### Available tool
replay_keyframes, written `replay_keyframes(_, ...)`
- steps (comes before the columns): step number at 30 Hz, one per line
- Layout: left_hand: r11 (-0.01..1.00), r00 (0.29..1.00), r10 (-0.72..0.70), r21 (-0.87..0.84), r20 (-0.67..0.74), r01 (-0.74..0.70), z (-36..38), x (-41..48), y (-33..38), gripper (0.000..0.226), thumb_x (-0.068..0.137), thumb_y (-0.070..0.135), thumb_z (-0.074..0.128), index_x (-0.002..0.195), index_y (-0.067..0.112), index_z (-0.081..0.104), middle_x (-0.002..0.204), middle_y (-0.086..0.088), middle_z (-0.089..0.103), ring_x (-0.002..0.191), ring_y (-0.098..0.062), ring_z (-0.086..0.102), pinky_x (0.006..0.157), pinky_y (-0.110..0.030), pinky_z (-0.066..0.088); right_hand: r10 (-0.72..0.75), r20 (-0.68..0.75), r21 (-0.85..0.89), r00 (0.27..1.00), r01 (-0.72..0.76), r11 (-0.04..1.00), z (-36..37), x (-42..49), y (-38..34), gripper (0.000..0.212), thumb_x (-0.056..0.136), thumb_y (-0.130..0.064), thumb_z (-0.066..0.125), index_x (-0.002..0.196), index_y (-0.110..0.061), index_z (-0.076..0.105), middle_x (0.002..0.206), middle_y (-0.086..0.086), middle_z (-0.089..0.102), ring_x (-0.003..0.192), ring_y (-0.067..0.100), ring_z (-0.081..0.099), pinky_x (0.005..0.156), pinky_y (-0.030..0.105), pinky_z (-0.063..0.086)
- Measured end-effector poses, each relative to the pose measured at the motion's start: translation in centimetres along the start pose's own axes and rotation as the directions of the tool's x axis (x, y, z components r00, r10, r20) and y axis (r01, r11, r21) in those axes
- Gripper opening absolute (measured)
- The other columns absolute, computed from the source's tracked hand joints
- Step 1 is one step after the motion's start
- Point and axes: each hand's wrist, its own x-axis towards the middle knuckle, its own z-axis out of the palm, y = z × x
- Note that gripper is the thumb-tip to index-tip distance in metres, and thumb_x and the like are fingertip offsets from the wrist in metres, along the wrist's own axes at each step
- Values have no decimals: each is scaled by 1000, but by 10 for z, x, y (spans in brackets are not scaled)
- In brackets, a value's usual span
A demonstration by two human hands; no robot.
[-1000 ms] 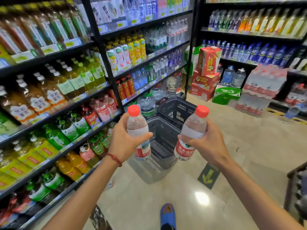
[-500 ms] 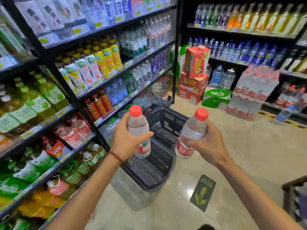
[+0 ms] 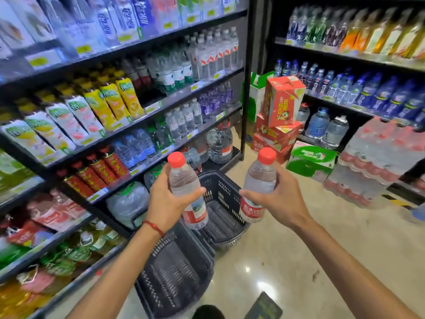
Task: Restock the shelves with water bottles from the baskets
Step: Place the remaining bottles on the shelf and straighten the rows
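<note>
My left hand [image 3: 169, 201] grips a clear water bottle [image 3: 185, 183] with a red cap and red label, held upright. My right hand [image 3: 279, 199] grips a second bottle of the same kind [image 3: 258, 178], tilted slightly left. Both bottles hang above two dark plastic baskets on the floor: a near basket [image 3: 165, 293] and a far basket [image 3: 232, 240]; what shows of their insides holds nothing. To the left stands the drinks shelf [image 3: 161, 104], with rows of small water bottles [image 3: 184, 119] on its middle levels.
Large water jugs [image 3: 219, 141] stand on the bottom shelf. Red cartons [image 3: 281, 104] and a green carton [image 3: 310, 162] are stacked at the aisle corner. Shrink-wrapped bottle packs [image 3: 377, 162] sit on the floor at right. A second shelf [image 3: 358, 88] fills the back right.
The view has moved forward along the aisle; the shelf's water rows and the baskets are closer. Both hands hold their bottles as before.
</note>
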Motion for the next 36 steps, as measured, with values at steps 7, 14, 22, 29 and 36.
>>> replay_keyframes(7,998,996,-61,-2,-58,61,76,97,2,50,76,-2,85,119,2,58,106,4,71,90,6,68,79,-10,51,-33,122,38,992,29,999,-42,134,35,58,67,-21,99,114,-32,68,105,-9,76,97,13,74,92,48,60)
replay_keyframes(14,993,971,-120,-34,-207,116,129,224,-34,53,77,-3,85,121,0,56,108,-8,71,88,-1,70,80,-16,55,-97,263,32,960,92,995,-46,290,72,55,68,-19,98,112,-28,66,101,-10,76,92,9,73,86,36,60)
replay_keyframes(22,981,896,-171,11,-409,193,162,321,-48,56,77,2,87,123,8,56,109,-2,70,90,4,67,81,-10,50,-156,428,72,890,138,988,-30,426,94,55,67,-16,98,110,-23,65,100,-5,75,92,13,73,86,31,59)
replay_keyframes(29,956,771,-191,63,-608,286,182,365,-47,72,71,41,88,132,21,56,122,4,69,116,-13,65,104,-38,50,-207,636,119,743,170,978,-1,533,116,59,60,-32,100,109,-29,66,102,-9,76,97,18,72,90,39,59)
replay_keyframes(36,932,503,-226,-35,-834,361,209,400,-33,57,67,34,90,114,19,61,101,0,72,95,-14,70,86,-31,57,-270,771,218,577,160,963,20,611,116,61,66,-20,99,117,-28,66,107,-21,75,99,-1,70,84,12,52)
